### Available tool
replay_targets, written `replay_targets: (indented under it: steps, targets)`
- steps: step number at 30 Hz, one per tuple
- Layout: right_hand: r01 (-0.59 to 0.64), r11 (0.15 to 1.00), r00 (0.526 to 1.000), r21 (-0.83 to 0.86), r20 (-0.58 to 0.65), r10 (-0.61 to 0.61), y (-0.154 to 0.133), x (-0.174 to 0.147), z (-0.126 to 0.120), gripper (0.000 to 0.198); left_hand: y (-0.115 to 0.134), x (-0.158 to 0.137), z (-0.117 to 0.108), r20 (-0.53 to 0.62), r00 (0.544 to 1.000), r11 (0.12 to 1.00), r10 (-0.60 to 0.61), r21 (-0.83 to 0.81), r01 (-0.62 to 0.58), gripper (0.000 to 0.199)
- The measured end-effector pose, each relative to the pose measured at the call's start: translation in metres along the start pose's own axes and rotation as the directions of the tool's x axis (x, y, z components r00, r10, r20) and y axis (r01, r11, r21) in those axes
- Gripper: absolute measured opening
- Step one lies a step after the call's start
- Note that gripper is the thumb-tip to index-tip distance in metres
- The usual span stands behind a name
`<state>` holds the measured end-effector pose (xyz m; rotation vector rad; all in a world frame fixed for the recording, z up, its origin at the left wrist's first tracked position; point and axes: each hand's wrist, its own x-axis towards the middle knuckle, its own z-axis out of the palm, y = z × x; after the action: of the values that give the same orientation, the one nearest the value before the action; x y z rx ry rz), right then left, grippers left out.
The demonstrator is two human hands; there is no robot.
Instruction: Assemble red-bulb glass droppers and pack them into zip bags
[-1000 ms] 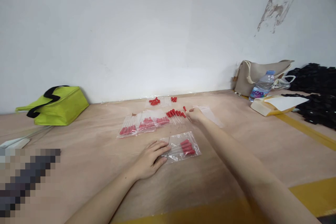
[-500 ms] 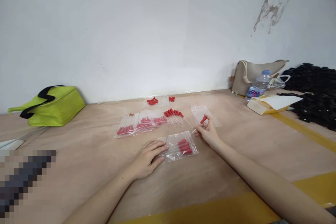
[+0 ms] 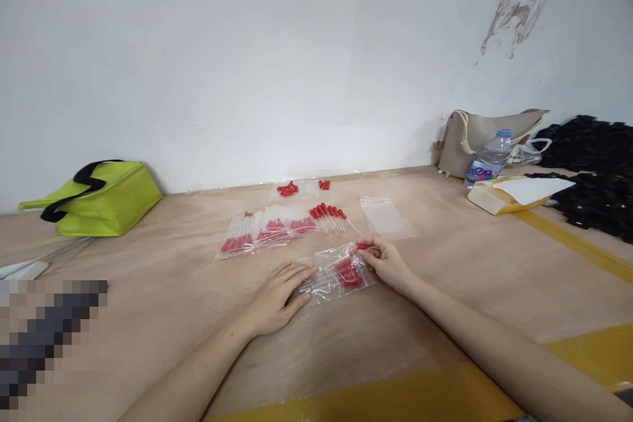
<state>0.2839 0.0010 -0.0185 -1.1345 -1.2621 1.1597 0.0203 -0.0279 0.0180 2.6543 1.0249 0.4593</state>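
Observation:
A clear zip bag [image 3: 326, 290] lies flat on the table, holding several droppers with red rubber bulbs [image 3: 349, 271]. My left hand [image 3: 277, 298] rests palm down at the bag's left end, fingers stretched out, thumb apart, fingertips touching the plastic. Pinched in my right hand [image 3: 388, 264] is a dropper by its red bulb [image 3: 362, 246], at the bag's right end. Its tube points left into the bag, partly hidden by the shiny plastic. Just beyond, loose droppers [image 3: 329, 213] lie in a fanned row. Filled bags of droppers [image 3: 271, 232] lie to their left.
An unfilled zip bag [image 3: 388, 217] lies behind my right hand. Loose red bulbs [image 3: 287, 188] sit near the wall. A lime-green bag [image 3: 109, 201] stands at left. At right are a water bottle [image 3: 489, 158], a beige bag [image 3: 457, 142], an open packet [image 3: 487, 198] and black material [image 3: 588, 151].
My right hand has moved left and toward me, bringing the dropper from upright-tilted beside the bag to lying low with its tube in the bag. My left hand has stayed in place.

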Motion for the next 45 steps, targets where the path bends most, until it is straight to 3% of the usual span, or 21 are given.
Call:
replay_targets:
  steps: [3, 11, 15, 20, 25, 29, 32, 36, 39, 42, 43, 45]
  targets:
    - [0.023, 0.999, 1.0, -0.04, 0.007, -0.022, 0.0, 0.002, 0.0, 0.034, 0.001, 0.0, 0.0, -0.002, 1.0, 1.0, -0.01, 0.01, 0.01, 0.043]
    - [-0.064, 0.997, 0.995, -0.035, 0.079, 0.066, 0.001, 0.009, 0.012, 0.033, -0.002, 0.0, 0.001, -0.021, 1.0, 1.0, 0.002, 0.019, -0.001, 0.043]
    - [-0.127, 0.985, 0.991, -0.114, 0.018, 0.13, 0.005, 0.016, 0.016, 0.03, -0.001, 0.0, 0.001, -0.023, 1.0, 1.0, 0.009, 0.022, -0.009, 0.042]
    - [-0.206, 0.977, 0.964, -0.053, 0.159, 0.212, -0.001, 0.019, 0.007, 0.023, 0.001, 0.001, 0.0, -0.01, 1.0, 1.0, 0.003, 0.013, -0.003, 0.042]
    - [-0.238, 0.966, 0.971, -0.102, -0.03, 0.236, -0.01, 0.019, -0.004, 0.028, 0.002, 0.002, -0.001, -0.008, 1.0, 1.0, -0.001, -0.019, 0.001, 0.041]
    - [-0.184, 0.97, 0.963, -0.158, 0.171, 0.211, -0.011, 0.017, 0.003, 0.027, 0.002, 0.002, -0.002, -0.007, 1.0, 0.998, -0.008, -0.056, 0.007, 0.041]
    - [-0.141, 0.98, 0.952, -0.14, 0.251, 0.173, -0.016, 0.012, 0.007, 0.026, 0.0, 0.001, -0.003, -0.012, 0.999, 0.992, -0.039, -0.118, 0.037, 0.043]
    - [-0.227, 0.969, 0.924, 0.096, 0.335, 0.184, -0.026, 0.001, 0.004, 0.027, -0.008, 0.001, 0.003, -0.122, 0.983, 0.96, -0.138, -0.259, 0.102, 0.043]
    - [-0.256, 0.926, 0.936, 0.278, 0.31, 0.165, -0.031, -0.004, 0.0, 0.027, -0.013, 0.003, 0.011, -0.269, 0.89, 0.871, -0.368, -0.434, 0.229, 0.038]
    - [-0.205, 0.909, 0.972, 0.363, 0.186, 0.145, -0.033, -0.004, -0.001, 0.024, -0.008, 0.007, 0.015, -0.244, 0.753, 0.643, -0.611, -0.708, 0.293, 0.044]
    - [-0.184, 0.905, 0.978, 0.384, 0.165, 0.129, -0.033, -0.004, 0.0, 0.024, -0.004, 0.009, 0.015, -0.185, 0.743, 0.547, -0.643, -0.79, 0.277, 0.049]
    - [-0.165, 0.893, 0.978, 0.418, 0.183, 0.095, -0.032, -0.005, 0.005, 0.025, 0.005, 0.011, 0.013, -0.046, 0.789, 0.359, -0.612, -0.906, 0.225, 0.06]
